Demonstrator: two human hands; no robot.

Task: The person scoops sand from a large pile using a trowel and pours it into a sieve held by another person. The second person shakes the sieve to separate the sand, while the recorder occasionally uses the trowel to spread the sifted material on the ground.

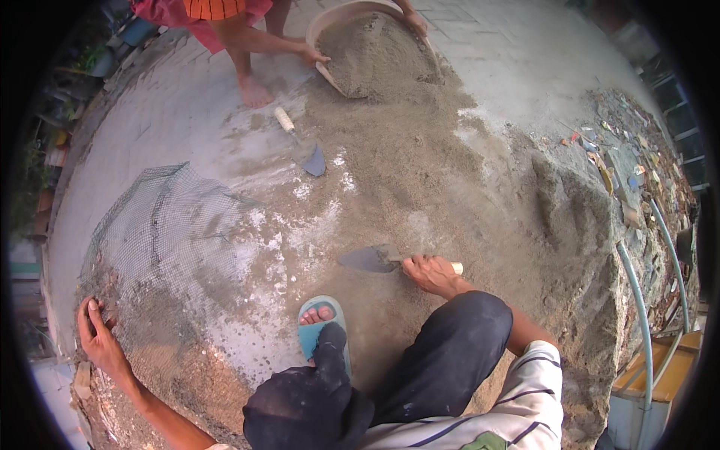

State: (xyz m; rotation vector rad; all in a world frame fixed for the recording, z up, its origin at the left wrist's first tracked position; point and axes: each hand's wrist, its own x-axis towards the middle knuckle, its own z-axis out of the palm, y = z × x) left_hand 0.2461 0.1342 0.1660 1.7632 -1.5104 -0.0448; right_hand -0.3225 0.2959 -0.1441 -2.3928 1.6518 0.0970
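My right hand [435,274] is closed around the handle of a trowel [369,259], its grey pointed blade lying low over the sand and aimed to the left. At the far left, my left hand [103,343] has its fingers curled at the near edge of a wire mesh [161,225]; the fingertips are partly hidden. The mesh lies bent over the ground, with gravel and sand at its near end. Grey-brown sand [397,172] spreads across the middle. A second trowel [313,159] with a pale handle rests on the ground ahead, untouched.
Ahead, another person's hands [313,55] hold a wide basin [352,9] of sand, tilted onto the sand. My sandalled foot [318,315] stands between the mesh and my trowel. Rubble [630,161] and pale pipes [637,307] line the right side, beyond a sand heap [562,202].
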